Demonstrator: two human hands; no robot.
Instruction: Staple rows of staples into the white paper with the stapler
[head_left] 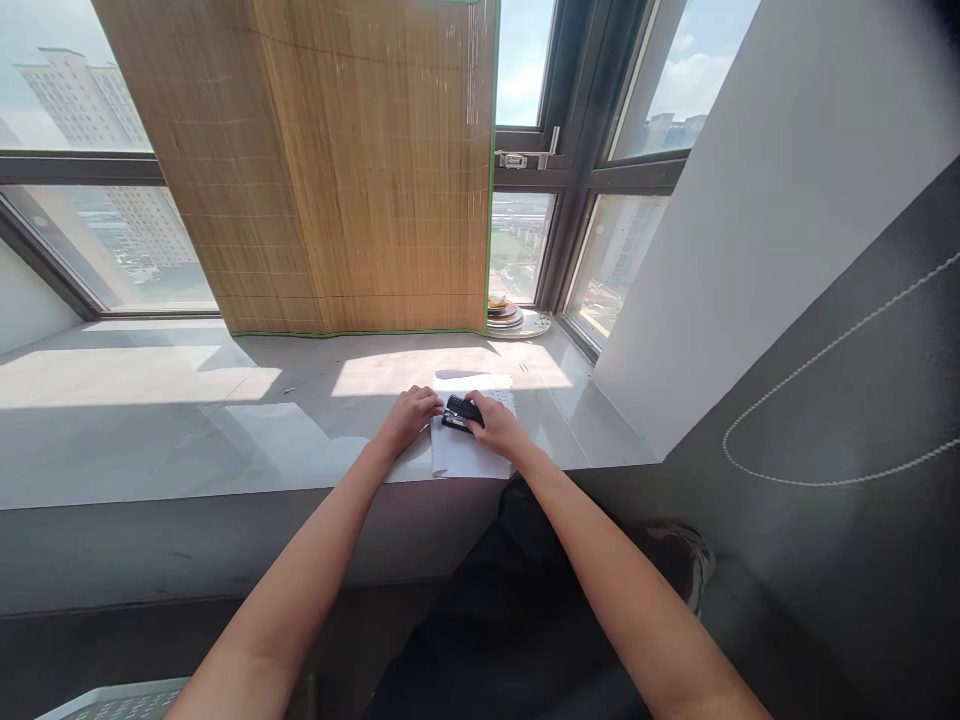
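Sheets of white paper (469, 458) lie on the window sill, close to its front edge. A black stapler (455, 412) is over the left part of the sheets, its jaws pointing left. My right hand (492, 424) is wrapped round the stapler's back end. On the left edge of the paper, my left hand (412, 414) has its fingers curled and pressed together, gripping the sheets there. Its fingertips are close to the front of the stapler. Faint writing shows on the upper right of the paper, and the part under the stapler is hidden.
A bamboo blind (375, 180) hangs over the window down to the white sill (285, 455). Stacked plates (517, 322) stand in the sill's back right corner. A beaded cord (810, 372) loops at the right wall. A white plastic basket (120, 700) is low at the left.
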